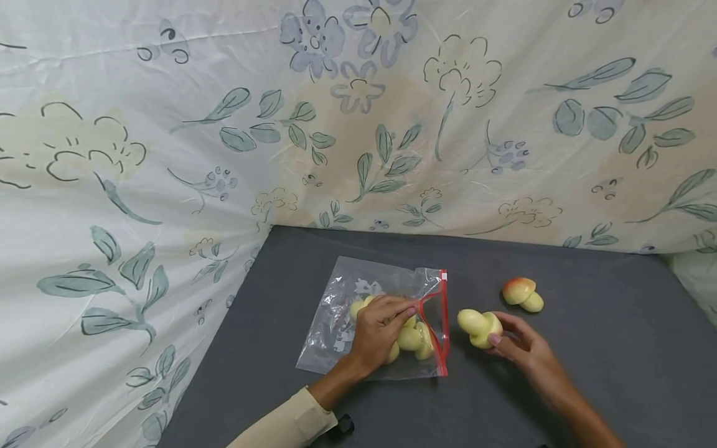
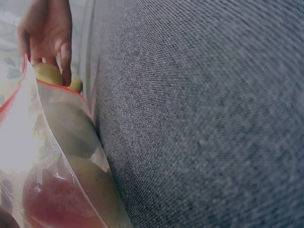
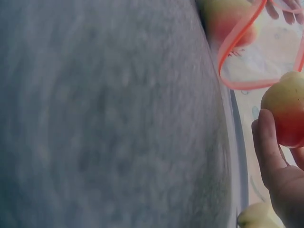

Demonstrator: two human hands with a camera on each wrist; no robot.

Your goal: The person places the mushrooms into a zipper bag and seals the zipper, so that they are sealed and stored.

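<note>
One mushroom-shaped piece, pale yellow with a rounded cap, was held above the table by the right hand, its cap pinched between the thumb and the fingers. From the right wrist, a red flush was shown on the cap. The stem was pointed left, toward the mouth of a clear plastic bag, from which the piece was separated by a narrow gap. The bag was laid flat on the table, with its mouth, edged by a red zip strip, turned to the right.

The upper layer of that mouth was pinched between thumb and fingers by the left hand, so that the two red edges were parted. Several similar yellow pieces were contained in the bag, partly covered by the left hand; their exact number could not be told. White printing was borne by the plastic.

Another piece with a red-brown cap was set on the table just beyond the right hand, apart from it. The left forearm was covered by a beige sleeve, beside which a small black object was partly hidden. The table was covered in dark grey cloth and was backed, and flanked on the left, by pale fabric patterned with flowers and leaves.
</note>
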